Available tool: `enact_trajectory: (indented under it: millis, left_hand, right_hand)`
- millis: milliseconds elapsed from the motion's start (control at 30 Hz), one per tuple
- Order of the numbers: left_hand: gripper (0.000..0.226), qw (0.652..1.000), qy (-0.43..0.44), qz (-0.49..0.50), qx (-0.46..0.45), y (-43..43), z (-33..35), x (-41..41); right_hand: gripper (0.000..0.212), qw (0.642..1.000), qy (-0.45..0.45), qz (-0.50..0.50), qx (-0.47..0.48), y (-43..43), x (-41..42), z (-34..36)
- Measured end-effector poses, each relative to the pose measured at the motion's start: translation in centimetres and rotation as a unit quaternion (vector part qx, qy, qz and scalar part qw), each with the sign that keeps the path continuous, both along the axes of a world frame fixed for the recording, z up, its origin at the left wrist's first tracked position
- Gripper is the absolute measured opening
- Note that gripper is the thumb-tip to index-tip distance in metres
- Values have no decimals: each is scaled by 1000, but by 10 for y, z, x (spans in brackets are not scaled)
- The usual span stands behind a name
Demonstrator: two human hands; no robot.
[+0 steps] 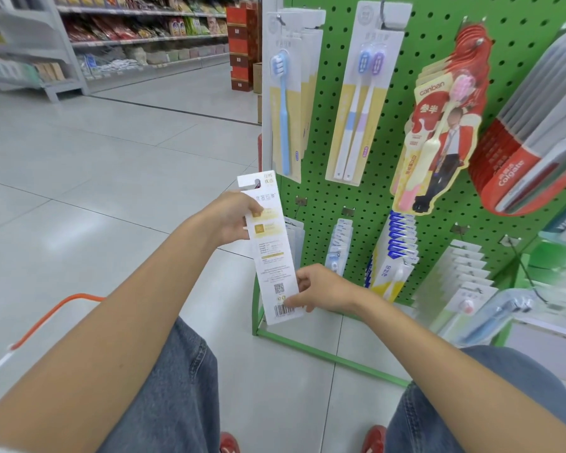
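I hold a long white toothbrush pack (272,253) upright with its printed back side toward me, showing yellow squares, small text, a QR code and a barcode. My left hand (229,217) grips its upper part from the left, the thumb lying over the card. My right hand (317,289) pinches its lower right edge near the barcode. The pack is in front of the green pegboard rack (438,60), below a hanging pack with a blue toothbrush (283,106).
More toothbrush packs hang on the rack: a twin pack (363,103), a red canban pack (438,125), Colgate packs (530,152) and lower rows. An orange basket handle (56,315) lies at the lower left. Grocery shelves (138,37) stand across the tiled aisle.
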State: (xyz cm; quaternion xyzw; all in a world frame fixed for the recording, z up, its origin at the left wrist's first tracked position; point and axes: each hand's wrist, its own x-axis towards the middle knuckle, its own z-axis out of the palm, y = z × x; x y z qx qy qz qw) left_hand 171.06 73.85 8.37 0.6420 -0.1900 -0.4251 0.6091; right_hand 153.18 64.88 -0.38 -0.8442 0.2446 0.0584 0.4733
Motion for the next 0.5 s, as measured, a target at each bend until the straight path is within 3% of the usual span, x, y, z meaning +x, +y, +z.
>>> enact_trajectory:
  millis: [67, 200, 333, 500]
  left_hand:
    - [35, 999, -2, -32, 4, -1, -1, -4]
    - [35, 996, -7, -94, -1, -5, -3, -15]
    - [33, 987, -38, -157, 20, -9, -8, -25]
    - [32, 980, -51, -191, 36, -12, -13, -29]
  right_hand:
    - [19, 1000, 7, -1, 0, 0, -1, -1]
    - [34, 999, -4, -47, 4, 0, 0, 6]
    - [47, 987, -89, -136, -4, -6, 1, 25]
    - [34, 952, -194, -233, -29, -16, -4, 41]
